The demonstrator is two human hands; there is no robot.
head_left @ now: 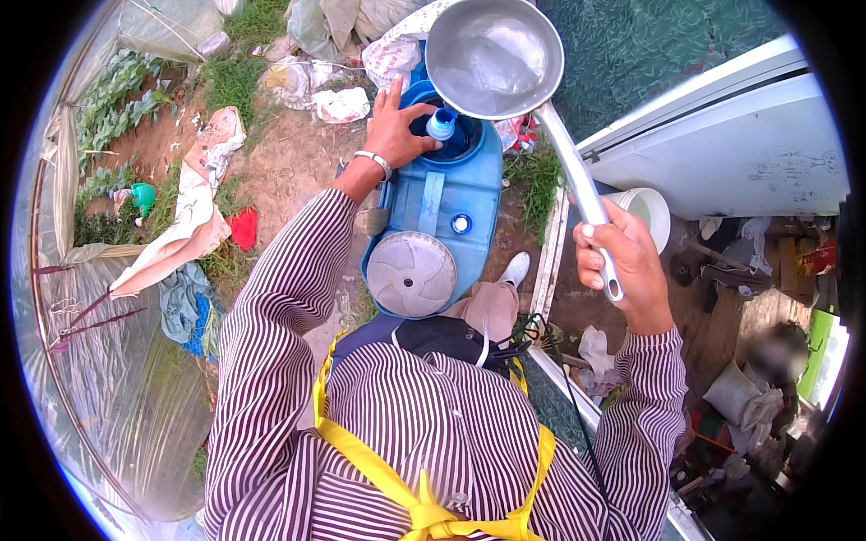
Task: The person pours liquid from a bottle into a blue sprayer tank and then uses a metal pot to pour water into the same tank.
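My right hand [626,260] grips the handle of a metal ladle [496,57], whose round bowl is held beside the mouth of a blue plastic barrel [467,196]. The bowl looks shiny inside; whether it holds liquid I cannot tell. At the barrel's wide round opening, the thumb and index finger of my left hand [399,135] are around a small blue plastic bottle neck or cap [441,124]; the part below it is hidden. A grey metal disc [411,274] with curved ribs lies on the near end of the barrel, by a small round port with a white centre [461,224].
A white bucket [646,213] stands beyond my right hand, near a white panel [737,149]. Bags and clutter lie at the lower right. Crumpled plastic bags [342,105] and a red cloth [242,228] lie on the soil at left, beside plastic sheeting [122,379].
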